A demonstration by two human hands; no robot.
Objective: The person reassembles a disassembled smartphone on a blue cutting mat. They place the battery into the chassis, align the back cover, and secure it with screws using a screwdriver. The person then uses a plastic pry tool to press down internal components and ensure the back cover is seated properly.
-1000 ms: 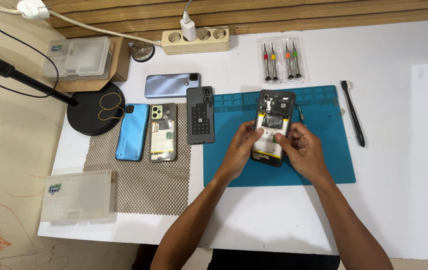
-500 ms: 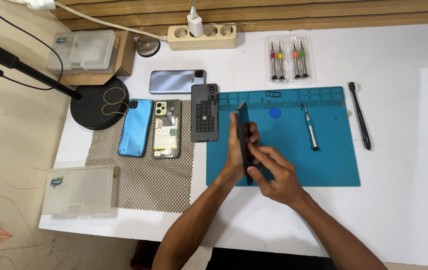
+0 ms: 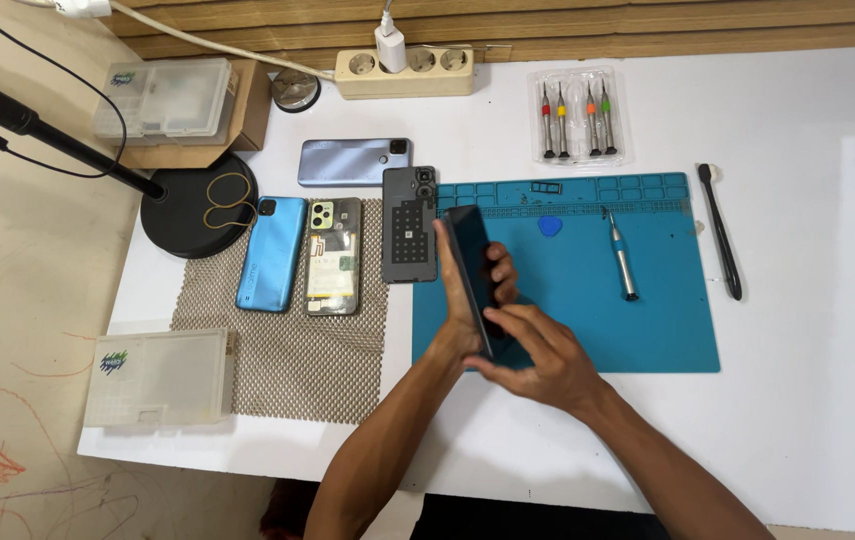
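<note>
Black phone (image 3: 472, 270) held on edge above the blue mat (image 3: 648, 330).
It is clasped by the left hand (image 3: 460, 325) and right hand (image 3: 538, 360); steady support is advised.

Teal mat (image 3: 648, 320), seemingly black phone (image 3: 472, 260)

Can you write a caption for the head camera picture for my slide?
Left hand and right hand hold a dark phone on edge above a blue mat.

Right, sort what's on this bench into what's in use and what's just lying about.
In use:
- dark slim phone, held on edge by left hand and right hand
- teal rubber work mat beneath

Lying about:
- silver screwdriver
- blue triangular pick
- light-blue phone
- clear screwdriver case
- black brush
</note>
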